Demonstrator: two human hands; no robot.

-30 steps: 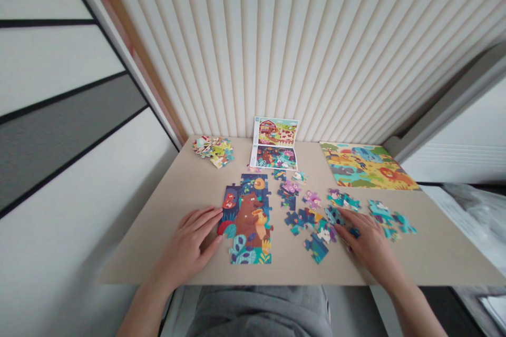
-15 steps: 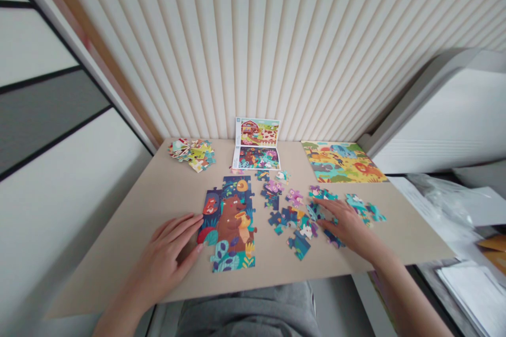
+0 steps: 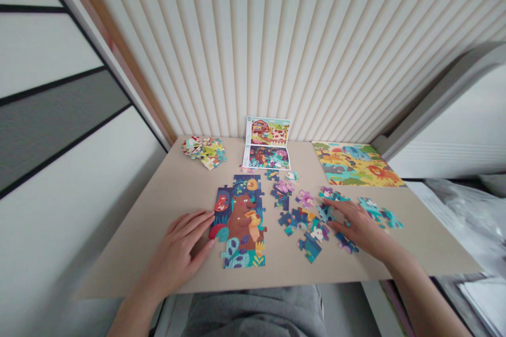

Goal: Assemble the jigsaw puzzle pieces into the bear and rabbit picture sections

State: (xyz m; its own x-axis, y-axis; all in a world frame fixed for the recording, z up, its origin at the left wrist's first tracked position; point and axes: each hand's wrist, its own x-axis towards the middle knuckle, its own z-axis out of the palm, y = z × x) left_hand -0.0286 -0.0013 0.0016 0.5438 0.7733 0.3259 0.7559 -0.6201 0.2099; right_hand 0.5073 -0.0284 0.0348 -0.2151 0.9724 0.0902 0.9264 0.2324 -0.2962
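Note:
A partly joined jigsaw of a brown bear (image 3: 240,219) lies flat in the middle of the table. My left hand (image 3: 184,245) rests beside it with outstretched fingers, the tips touching its left edge. To the right, my right hand (image 3: 358,226) is low over loose pieces, thumb and forefinger apart. A teal leaf-patterned piece (image 3: 324,213) lies by those two fingertips. Loose blue and purple pieces (image 3: 309,246) spread between the bear section and this hand. A white-and-teal piece (image 3: 369,206) lies just beyond its knuckles.
An open picture leaflet (image 3: 269,143) leans against the pleated wall (image 3: 237,52). A heap of mixed pieces (image 3: 204,151) sits at the back left. A finished animal jigsaw (image 3: 356,163) occupies the back right. The table's front edge (image 3: 284,283) runs close to my lap.
The whole view has shifted, so everything on the table appears farther right. Both hands keep nearly the same pose and place relative to the pieces.

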